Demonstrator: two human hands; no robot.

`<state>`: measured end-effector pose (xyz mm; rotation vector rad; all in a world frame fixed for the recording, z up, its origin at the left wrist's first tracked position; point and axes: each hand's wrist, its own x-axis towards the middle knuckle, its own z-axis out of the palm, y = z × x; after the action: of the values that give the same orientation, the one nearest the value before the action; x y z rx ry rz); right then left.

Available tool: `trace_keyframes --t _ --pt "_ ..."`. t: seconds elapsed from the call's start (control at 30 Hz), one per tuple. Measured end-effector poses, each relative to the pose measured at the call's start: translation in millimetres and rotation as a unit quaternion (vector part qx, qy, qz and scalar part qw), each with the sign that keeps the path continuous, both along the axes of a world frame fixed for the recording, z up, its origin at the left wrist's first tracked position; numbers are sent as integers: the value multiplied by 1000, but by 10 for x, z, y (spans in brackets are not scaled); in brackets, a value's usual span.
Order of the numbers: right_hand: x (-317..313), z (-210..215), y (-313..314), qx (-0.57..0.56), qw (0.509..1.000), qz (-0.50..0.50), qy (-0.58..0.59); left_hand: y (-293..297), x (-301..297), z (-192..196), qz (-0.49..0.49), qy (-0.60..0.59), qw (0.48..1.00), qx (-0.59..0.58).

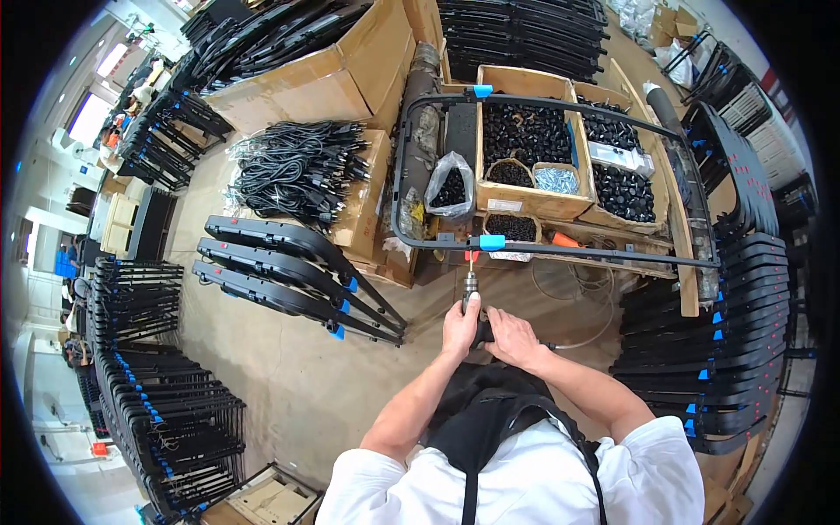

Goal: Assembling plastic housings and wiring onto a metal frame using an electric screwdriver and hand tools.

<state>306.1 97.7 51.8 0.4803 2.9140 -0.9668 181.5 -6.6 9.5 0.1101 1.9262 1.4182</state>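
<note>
My left hand (459, 329) is closed around the front of a power drill (471, 287), thumb along its top. Closed on the drill's rear part is my right hand (513, 338); a thin hose or cord trails off to the right from beside it. The bit points away from me and meets the near bar of a black tubular frame (577, 253), close to a blue clip (493, 241). That frame lies across the workbench, over the parts boxes, with another blue clip (483, 91) on its far bar. Whether the bit sits in a screw is too small to tell.
Bins of black knobs (623, 192), silver screws (556, 180) and small dark parts stand under the frame. Bundled black cables (297, 171) lie on a carton to the left. Several black frames (276, 262) stand nearer, with stacked frames (717, 350) at right.
</note>
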Motion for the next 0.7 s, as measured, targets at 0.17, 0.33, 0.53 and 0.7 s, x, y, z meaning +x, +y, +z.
trace_keyframes --t 0.17,0.33,0.53,0.7 --pt "-57 -73 -16 -6 1000 -7 -23 4 -71 36 -20 3 1000 -13" --pt "-132 -27 -49 -12 999 -30 -24 16 -159 -51 -34 42 998 -39" --pt "-157 11 4 19 998 -40 -33 93 -182 43 -42 49 997 -51" --pt "-199 64 6 9 998 -47 -37 99 -237 -54 -46 57 996 -57"
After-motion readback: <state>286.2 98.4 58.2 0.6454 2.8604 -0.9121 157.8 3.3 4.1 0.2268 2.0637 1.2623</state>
